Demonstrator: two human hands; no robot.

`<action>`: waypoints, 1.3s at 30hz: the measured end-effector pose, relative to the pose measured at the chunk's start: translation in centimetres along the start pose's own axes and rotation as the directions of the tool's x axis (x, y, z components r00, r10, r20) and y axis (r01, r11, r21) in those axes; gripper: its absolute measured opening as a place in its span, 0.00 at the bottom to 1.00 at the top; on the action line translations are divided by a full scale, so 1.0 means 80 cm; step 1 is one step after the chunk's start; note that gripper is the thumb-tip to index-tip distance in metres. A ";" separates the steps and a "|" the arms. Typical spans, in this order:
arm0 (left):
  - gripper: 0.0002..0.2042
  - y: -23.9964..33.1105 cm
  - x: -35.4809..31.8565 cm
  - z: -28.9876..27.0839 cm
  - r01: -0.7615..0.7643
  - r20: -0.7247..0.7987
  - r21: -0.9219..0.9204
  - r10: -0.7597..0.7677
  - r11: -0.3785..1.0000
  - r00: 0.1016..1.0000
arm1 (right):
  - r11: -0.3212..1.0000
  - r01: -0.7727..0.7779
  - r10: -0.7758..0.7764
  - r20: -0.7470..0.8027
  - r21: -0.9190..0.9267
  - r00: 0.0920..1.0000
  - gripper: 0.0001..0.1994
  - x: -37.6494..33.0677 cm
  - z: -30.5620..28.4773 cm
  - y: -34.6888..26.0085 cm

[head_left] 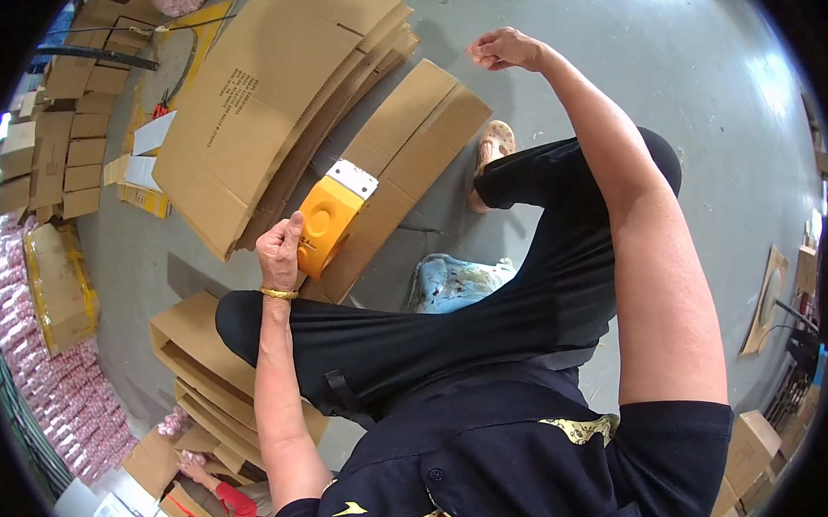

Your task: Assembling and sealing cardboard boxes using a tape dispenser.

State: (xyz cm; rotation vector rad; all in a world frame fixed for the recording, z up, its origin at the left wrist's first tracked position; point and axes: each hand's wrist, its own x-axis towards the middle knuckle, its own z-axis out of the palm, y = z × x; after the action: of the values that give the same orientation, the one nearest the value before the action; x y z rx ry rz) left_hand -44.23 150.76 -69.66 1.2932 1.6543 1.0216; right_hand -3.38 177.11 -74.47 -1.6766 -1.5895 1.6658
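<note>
Yellow tape dispenser gripped by fingers of L hand, over folded carton; contact unclear. R hand well apart, fingers curled; contents can't be told. Poss. risk: carton skewed if dispenser pushed w/o bracing.

I'm viewing a grey floor: a stained blue bundle is lying at the middle, folded brown cardboard cartons are resting at far left.
</note>
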 end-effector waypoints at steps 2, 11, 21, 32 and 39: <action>0.21 -0.003 0.000 -0.005 -0.008 0.011 0.037 0.007 0.999 1.000 | 1.000 -0.027 0.027 0.018 -0.004 0.999 0.09 0.001 0.011 0.002; 0.20 0.008 0.003 0.009 -0.021 0.055 0.072 0.018 0.997 0.998 | 0.976 0.122 -0.130 -0.031 -0.181 0.991 0.16 0.015 0.065 0.066; 0.25 0.047 0.014 -0.001 -0.008 0.233 0.319 -0.071 0.948 0.970 | 0.636 0.108 -0.566 -0.366 -0.764 0.739 0.33 -0.037 0.170 0.003; 0.22 -0.029 -0.081 -0.158 0.160 0.223 0.340 -0.244 0.927 0.944 | 0.583 0.101 -0.538 -0.289 -0.806 0.792 0.34 -0.030 0.176 0.003; 0.13 -0.109 -0.226 -0.317 0.392 0.043 0.337 -0.430 0.856 0.902 | 0.578 0.113 -0.537 -0.273 -0.808 0.798 0.35 -0.021 0.164 0.007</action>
State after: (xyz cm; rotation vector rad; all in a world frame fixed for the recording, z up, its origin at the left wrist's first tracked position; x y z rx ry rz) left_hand -67.48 128.55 -66.54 1.0976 1.9504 0.4197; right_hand -13.56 169.38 -77.84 -1.7363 -2.2804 0.2494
